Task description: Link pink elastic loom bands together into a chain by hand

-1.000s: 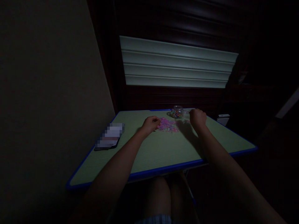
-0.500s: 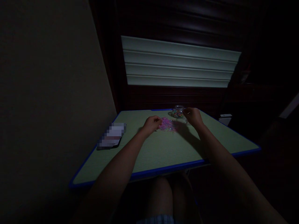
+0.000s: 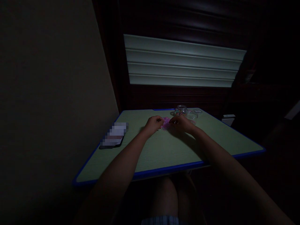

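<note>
A small pile of pink and purple bits lies on the pale green table, too dim to make out piece by piece. My left hand rests at the pile's left edge, thumb and fingers curled into a pinch. From the right, my right hand reaches to the pile with its fingers drawn together. What either pinch holds is too small or dark to see. Just behind my right hand stands a clear jar with multicoloured small rings inside. Beside it is a clear, round container, partly covered by that hand.
A flat clear lid-like piece lies toward the back right. At the table's left edge is a dark-edged flat object, its top blurred out. A blue rim borders the table. A wall rises on the left, a slatted panel behind.
My right hand has moved left and toward me, from beside the jar to the pile, uncovering the clear container. My left hand has stayed by the pile.
</note>
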`<state>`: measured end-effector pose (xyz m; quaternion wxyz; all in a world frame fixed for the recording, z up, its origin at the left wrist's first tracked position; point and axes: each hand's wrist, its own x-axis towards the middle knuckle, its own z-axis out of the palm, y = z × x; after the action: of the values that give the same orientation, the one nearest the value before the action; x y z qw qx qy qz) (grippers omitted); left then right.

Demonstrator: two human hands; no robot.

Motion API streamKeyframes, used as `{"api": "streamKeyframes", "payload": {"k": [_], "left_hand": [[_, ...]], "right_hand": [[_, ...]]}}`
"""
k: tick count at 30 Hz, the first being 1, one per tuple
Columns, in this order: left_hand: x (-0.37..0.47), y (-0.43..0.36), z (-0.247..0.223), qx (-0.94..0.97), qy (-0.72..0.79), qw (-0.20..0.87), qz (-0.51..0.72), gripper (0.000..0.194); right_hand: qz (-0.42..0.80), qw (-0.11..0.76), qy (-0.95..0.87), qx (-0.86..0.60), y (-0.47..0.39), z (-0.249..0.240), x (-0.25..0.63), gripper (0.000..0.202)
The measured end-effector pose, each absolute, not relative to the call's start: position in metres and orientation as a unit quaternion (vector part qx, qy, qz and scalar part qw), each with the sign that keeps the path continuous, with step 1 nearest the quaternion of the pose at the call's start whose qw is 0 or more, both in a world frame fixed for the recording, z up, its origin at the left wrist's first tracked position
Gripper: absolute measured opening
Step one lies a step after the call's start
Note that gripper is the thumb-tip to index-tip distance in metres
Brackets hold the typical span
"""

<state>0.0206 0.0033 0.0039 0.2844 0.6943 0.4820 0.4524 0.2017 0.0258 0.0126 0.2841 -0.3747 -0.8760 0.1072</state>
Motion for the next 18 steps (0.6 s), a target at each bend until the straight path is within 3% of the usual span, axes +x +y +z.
{"api": "streamKeyframes", "payload": {"k": [7, 18], "left_hand": [[0.021, 0.001, 0.007, 0.681, 0.494, 0.29, 0.457, 0.02], [0.02, 0.001, 0.008, 0.672, 0.5, 0.287, 0.464, 0.018]], "right_hand": [[0.096, 0.267, -0.885, -0.369, 0.024, 0.004, 0.189, 0.03], [0.029, 0.233, -0.905, -0.355, 0.02, -0.002, 0.184, 0.026]]}}
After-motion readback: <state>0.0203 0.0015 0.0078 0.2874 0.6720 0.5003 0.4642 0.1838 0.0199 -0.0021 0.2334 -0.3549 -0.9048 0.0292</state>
